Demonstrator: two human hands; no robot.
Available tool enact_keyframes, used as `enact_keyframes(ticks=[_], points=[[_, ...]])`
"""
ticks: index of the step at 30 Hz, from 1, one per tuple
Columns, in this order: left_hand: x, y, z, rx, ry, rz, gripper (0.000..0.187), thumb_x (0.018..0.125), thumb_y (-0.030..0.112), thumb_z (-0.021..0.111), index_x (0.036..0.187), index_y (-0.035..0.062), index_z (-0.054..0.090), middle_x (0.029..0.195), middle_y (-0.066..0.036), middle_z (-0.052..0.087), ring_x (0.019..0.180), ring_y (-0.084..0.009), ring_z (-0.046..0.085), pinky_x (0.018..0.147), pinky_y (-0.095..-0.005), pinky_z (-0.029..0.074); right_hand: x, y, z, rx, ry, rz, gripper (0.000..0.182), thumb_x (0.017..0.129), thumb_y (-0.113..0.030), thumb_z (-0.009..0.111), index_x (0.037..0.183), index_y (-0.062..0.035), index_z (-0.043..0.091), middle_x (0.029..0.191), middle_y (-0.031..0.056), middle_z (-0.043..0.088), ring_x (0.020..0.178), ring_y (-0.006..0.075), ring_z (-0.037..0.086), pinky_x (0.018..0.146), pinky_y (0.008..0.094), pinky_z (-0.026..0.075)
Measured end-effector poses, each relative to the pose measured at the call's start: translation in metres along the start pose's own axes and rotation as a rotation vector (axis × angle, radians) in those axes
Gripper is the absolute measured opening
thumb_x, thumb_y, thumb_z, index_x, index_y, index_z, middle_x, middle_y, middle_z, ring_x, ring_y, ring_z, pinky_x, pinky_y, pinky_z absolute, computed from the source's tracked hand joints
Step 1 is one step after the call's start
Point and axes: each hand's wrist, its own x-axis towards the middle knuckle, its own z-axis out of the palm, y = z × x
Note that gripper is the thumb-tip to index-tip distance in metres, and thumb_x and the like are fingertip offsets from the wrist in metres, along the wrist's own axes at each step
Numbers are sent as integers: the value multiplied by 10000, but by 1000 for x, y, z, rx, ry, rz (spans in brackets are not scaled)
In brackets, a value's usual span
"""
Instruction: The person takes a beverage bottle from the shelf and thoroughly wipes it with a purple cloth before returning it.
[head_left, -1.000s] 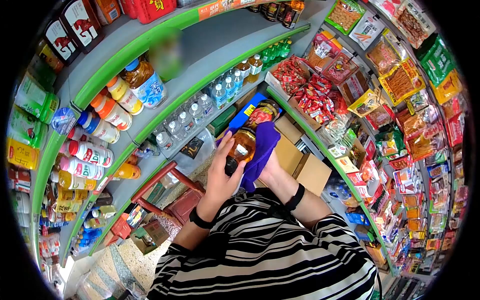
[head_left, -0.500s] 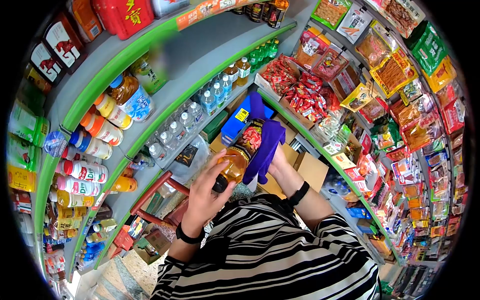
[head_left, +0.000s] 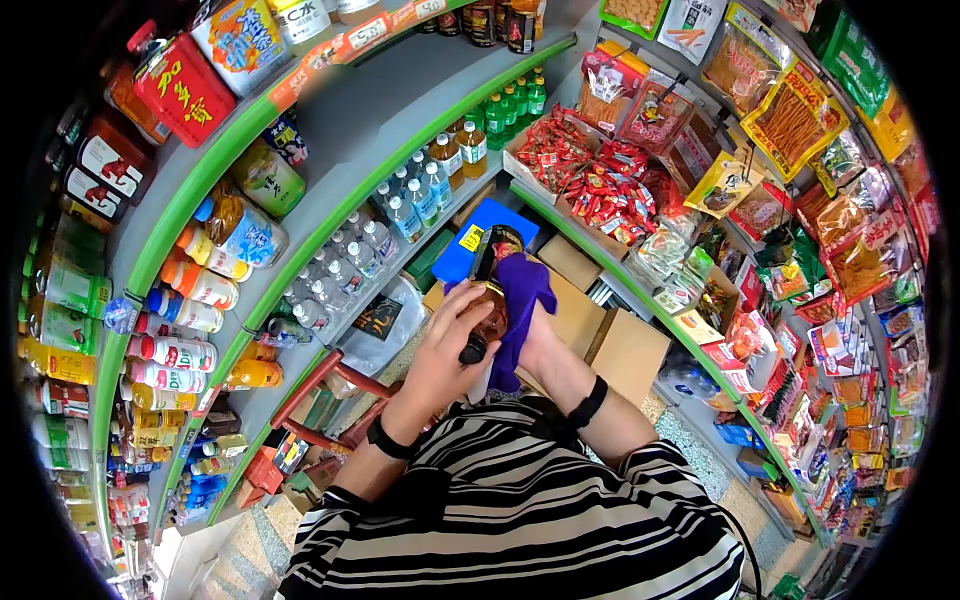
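Observation:
A bottle of amber drink [head_left: 492,312] with a black cap and a dark label lies tilted in front of my chest, its cap toward me. My left hand [head_left: 446,342] is closed around the bottle near the cap end. A purple cloth [head_left: 524,296] is pressed against the bottle's right side, bunched in my right hand [head_left: 540,343]. The cloth hides most of the right hand's fingers. Beyond the bottle is a blue box [head_left: 482,238] with a yellow label.
Shelves with green edges [head_left: 330,250] curve along the left, carrying rows of drink bottles [head_left: 405,215]. Boxes of red-wrapped snacks [head_left: 610,190] and hanging snack packets [head_left: 795,110] fill the right. A red stool [head_left: 310,395] stands at lower left, and cardboard boxes [head_left: 628,352] lie below my hands.
The bottle has turned more upright in view, and my left hand has wrapped further over it. The cloth and my right hand have shifted slightly left and down. The view has shifted a little.

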Motion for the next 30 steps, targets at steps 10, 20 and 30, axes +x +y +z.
enact_keyframes(ticks=[10, 20, 30], points=[[27, 41, 13, -11, -124, 53, 502, 687, 12, 752, 1133, 65, 530, 1234, -157, 555, 1188, -374, 503, 995, -466, 391, 29, -24, -75, 97, -117, 17, 423, 935, -439, 463, 1058, -59, 601, 971, 104, 657, 811, 248, 643, 705, 374, 538], [59, 19, 21, -686, 452, -317, 365, 856, 167, 625, 1145, -16, 498, 1159, -147, 573, 1055, -236, 573, 951, -376, 425, 5, -37, -100, -821, -258, -185, 330, 878, -152, 606, 1158, -7, 511, 1015, 65, 587, 909, 145, 594, 759, 315, 522], [76, 2, 78, -322, 379, -460, 359, 953, 178, 476, 1233, -37, 408, 1134, -116, 527, 1050, -164, 512, 921, -292, 407, -8, -54, -49, -1144, -275, -616, 435, 807, -105, 667, 1187, -23, 470, 1114, 92, 550, 1042, 179, 527, 883, 341, 452]])
